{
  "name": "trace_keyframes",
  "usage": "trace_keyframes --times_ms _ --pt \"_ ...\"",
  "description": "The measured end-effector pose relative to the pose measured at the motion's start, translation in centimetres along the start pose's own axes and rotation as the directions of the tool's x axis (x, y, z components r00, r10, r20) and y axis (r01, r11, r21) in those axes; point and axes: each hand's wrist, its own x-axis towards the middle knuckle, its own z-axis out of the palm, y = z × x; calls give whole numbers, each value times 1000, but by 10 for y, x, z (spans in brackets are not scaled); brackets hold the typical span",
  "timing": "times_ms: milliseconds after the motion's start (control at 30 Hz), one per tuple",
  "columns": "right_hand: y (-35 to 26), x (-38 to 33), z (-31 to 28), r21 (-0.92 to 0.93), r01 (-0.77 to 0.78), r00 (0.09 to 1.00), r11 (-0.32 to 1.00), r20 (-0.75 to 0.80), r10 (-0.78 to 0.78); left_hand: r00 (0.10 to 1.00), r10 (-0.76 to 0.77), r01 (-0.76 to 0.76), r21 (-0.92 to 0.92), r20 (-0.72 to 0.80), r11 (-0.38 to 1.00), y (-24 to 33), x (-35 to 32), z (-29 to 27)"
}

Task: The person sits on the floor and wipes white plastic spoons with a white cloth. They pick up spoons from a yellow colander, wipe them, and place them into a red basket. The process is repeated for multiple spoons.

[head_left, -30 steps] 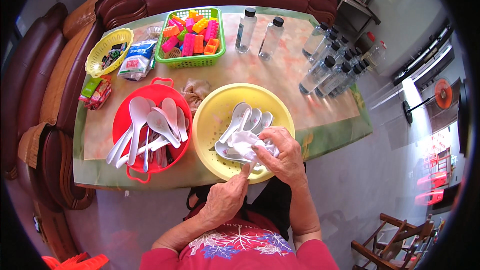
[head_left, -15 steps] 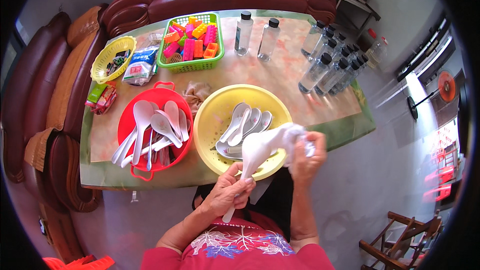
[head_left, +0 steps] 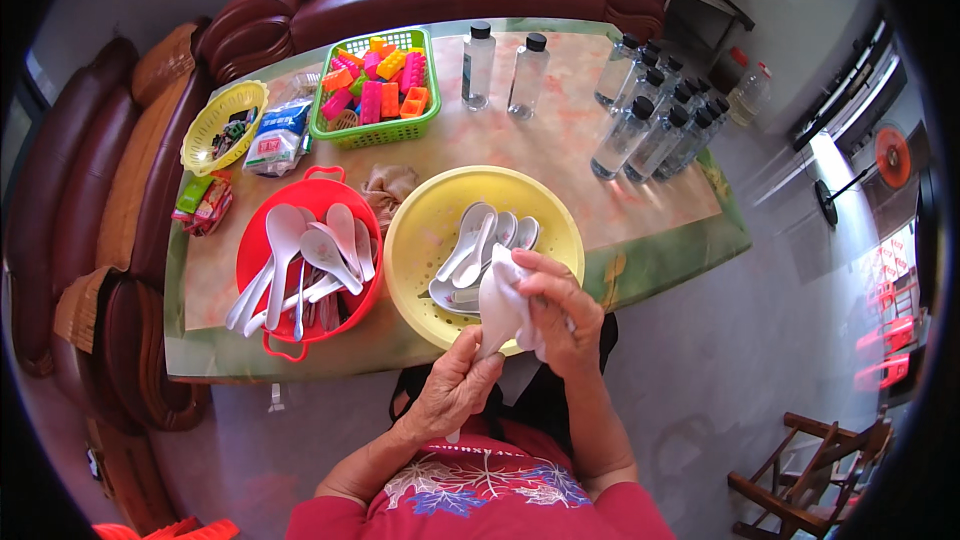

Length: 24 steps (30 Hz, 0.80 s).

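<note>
My left hand (head_left: 455,392) is closed round the handle of a large white serving spoon (head_left: 496,312), held bowl-up over the near rim of the yellow colander (head_left: 412,305). My right hand (head_left: 568,325) grips a white cloth (head_left: 524,312) against the spoon's bowl, covering part of it. Several smaller white spoons (head_left: 468,245) lie inside the colander. To its left stands a red basket (head_left: 252,240) with handles, filled with white spoons of several sizes (head_left: 325,255) and some thin utensils partly hidden beneath them.
Behind the baskets are a green basket (head_left: 390,133) of toy blocks, a small yellow basket (head_left: 192,140), packets (head_left: 280,135) and a crumpled brown cloth (head_left: 388,190). Two bottles (head_left: 478,70) stand at the back; several more (head_left: 622,140) cluster at the right. Sofas border the table (head_left: 620,290).
My right hand has come left and down with the cloth, from beside the spoon onto its bowl. The spoon now stands more upright in my left hand.
</note>
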Motion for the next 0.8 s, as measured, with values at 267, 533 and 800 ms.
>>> trace_keyframes --times_ms 267,533,800 --pt "-20 0 0 -593 302 953 746 163 -255 999 -28 28 2 -33 1000 -1 -2 5" --pt "-24 -5 14 -700 315 945 641 169 -280 1000 -10 10 140 -3 990 -7 0 -1" --pt "-7 9 -1 -141 -419 904 897 -160 397 995 -85 88 -75 48 993 -9 -2 -5"
